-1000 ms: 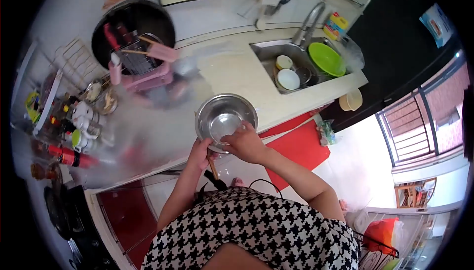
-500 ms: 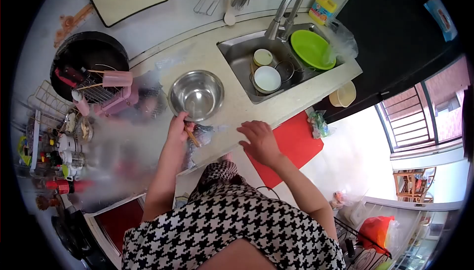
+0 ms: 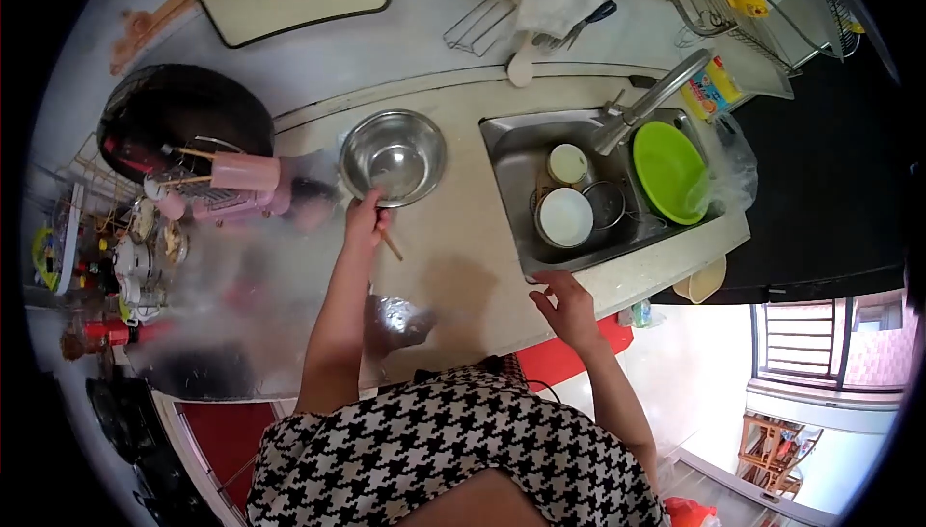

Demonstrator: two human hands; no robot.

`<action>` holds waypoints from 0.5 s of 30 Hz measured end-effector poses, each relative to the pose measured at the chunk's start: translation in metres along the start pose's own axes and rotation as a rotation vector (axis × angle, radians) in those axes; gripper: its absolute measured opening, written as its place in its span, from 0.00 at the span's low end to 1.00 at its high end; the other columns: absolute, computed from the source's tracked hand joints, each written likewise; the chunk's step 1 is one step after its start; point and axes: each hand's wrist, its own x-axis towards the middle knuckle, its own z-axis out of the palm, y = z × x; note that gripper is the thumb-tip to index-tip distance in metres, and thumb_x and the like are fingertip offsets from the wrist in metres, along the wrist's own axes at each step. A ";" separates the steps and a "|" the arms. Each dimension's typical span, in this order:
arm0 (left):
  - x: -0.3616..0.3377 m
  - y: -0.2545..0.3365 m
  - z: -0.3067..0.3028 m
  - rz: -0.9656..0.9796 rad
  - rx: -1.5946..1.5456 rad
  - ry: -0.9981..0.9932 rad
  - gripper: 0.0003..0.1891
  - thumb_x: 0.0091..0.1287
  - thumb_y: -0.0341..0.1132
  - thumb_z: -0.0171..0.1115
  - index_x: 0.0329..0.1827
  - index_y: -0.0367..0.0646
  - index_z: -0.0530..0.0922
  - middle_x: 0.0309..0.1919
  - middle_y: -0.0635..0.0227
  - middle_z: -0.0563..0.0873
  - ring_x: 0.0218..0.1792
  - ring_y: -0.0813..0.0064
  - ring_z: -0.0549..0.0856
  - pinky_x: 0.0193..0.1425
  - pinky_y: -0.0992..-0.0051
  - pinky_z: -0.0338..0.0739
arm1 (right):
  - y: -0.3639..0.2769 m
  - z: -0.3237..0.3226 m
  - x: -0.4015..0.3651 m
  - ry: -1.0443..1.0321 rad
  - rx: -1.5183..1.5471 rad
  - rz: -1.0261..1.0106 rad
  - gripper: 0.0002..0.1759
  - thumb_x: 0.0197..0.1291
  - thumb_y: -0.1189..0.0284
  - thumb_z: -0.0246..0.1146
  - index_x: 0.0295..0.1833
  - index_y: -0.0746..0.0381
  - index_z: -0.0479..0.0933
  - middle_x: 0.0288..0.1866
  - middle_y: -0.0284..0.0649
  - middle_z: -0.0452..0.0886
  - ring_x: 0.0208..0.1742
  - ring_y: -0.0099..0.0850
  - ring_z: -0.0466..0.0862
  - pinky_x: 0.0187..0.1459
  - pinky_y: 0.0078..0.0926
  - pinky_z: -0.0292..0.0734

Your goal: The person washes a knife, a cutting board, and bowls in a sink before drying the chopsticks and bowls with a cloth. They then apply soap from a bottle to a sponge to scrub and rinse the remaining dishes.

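My left hand (image 3: 364, 220) is closed on the near rim of a stainless steel bowl (image 3: 410, 146). Below the same hand sticks out a thin wooden stick (image 3: 393, 247), like the end of chopsticks. The bowl is over the counter (image 3: 463, 209), its inside facing up toward me. At the counter's front edge, just below the sink (image 3: 505, 180), my right hand (image 3: 569, 310) hangs with fingers apart and nothing in them. Inside the sink are a white bowl (image 3: 565, 218), a smaller bowl (image 3: 567, 164) and a round wire strainer (image 3: 606, 205).
A green basin (image 3: 666, 170) sits at the sink's right side, under the faucet (image 3: 656, 103), with a clear plastic bag (image 3: 733, 175) beside it. To the left stand a pink holder (image 3: 245, 172) and a black wok (image 3: 193, 122). A yellow bottle (image 3: 711, 88) stands behind the sink.
My view has turned, so the sink sits farther right. My left hand still grips the bowl, which is nearer the counter's back. My right hand stays empty, now closer to the sink's front edge.
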 end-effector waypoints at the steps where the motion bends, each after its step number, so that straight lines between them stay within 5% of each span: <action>1: -0.008 0.001 0.006 0.047 -0.054 0.021 0.11 0.60 0.35 0.62 0.32 0.41 0.69 0.15 0.73 0.70 0.09 0.83 0.67 0.08 0.82 0.56 | 0.020 0.003 0.002 -0.007 -0.023 0.019 0.17 0.49 0.77 0.66 0.47 0.63 0.75 0.40 0.43 0.79 0.31 0.34 0.81 0.31 0.27 0.76; 5: -0.033 0.002 -0.003 0.387 0.182 0.512 0.11 0.63 0.40 0.60 0.39 0.41 0.73 0.25 0.71 0.74 0.18 0.79 0.73 0.17 0.77 0.66 | 0.119 -0.003 0.023 0.111 -0.036 0.158 0.17 0.49 0.74 0.66 0.47 0.65 0.76 0.34 0.45 0.81 0.32 0.36 0.82 0.33 0.30 0.76; 8: -0.017 0.012 -0.018 1.318 1.104 0.473 0.13 0.66 0.37 0.54 0.49 0.40 0.73 0.33 0.63 0.76 0.27 0.65 0.78 0.28 0.65 0.72 | 0.200 -0.013 0.054 -0.048 -0.247 0.396 0.20 0.50 0.60 0.65 0.38 0.68 0.75 0.30 0.48 0.80 0.32 0.45 0.81 0.35 0.38 0.75; 11: -0.047 0.035 0.035 1.049 1.508 0.329 0.16 0.65 0.34 0.50 0.56 0.42 0.70 0.40 0.55 0.76 0.35 0.51 0.78 0.36 0.56 0.72 | 0.269 0.005 0.079 -0.160 -0.261 0.503 0.26 0.49 0.56 0.65 0.44 0.68 0.73 0.36 0.55 0.79 0.40 0.48 0.80 0.42 0.40 0.75; 15: -0.035 0.038 0.090 0.851 1.767 0.441 0.16 0.63 0.32 0.51 0.55 0.46 0.71 0.41 0.53 0.74 0.40 0.49 0.78 0.37 0.56 0.74 | 0.353 0.050 0.098 -0.386 -0.150 0.632 0.32 0.50 0.55 0.66 0.53 0.69 0.70 0.43 0.56 0.78 0.42 0.49 0.81 0.41 0.43 0.78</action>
